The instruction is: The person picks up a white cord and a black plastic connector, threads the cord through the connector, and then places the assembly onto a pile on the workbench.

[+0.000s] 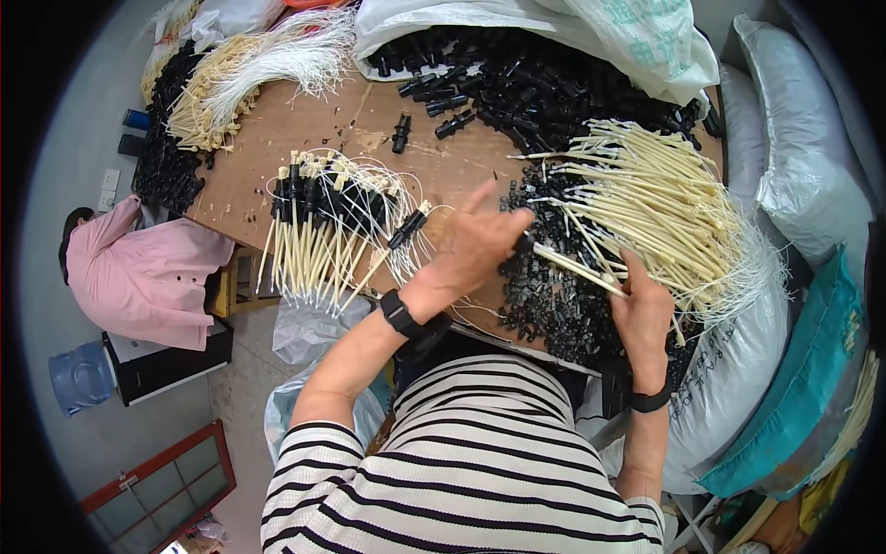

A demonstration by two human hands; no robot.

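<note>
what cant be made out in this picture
Head view, left hand: whether it holds anything at the tip of the slim cream rod; its own fingers block this.
Head view, small glossy black pieces: their single shapes, too small and heaped.
Head view, white woven sack: its far end, cut off by the top edge.
</note>
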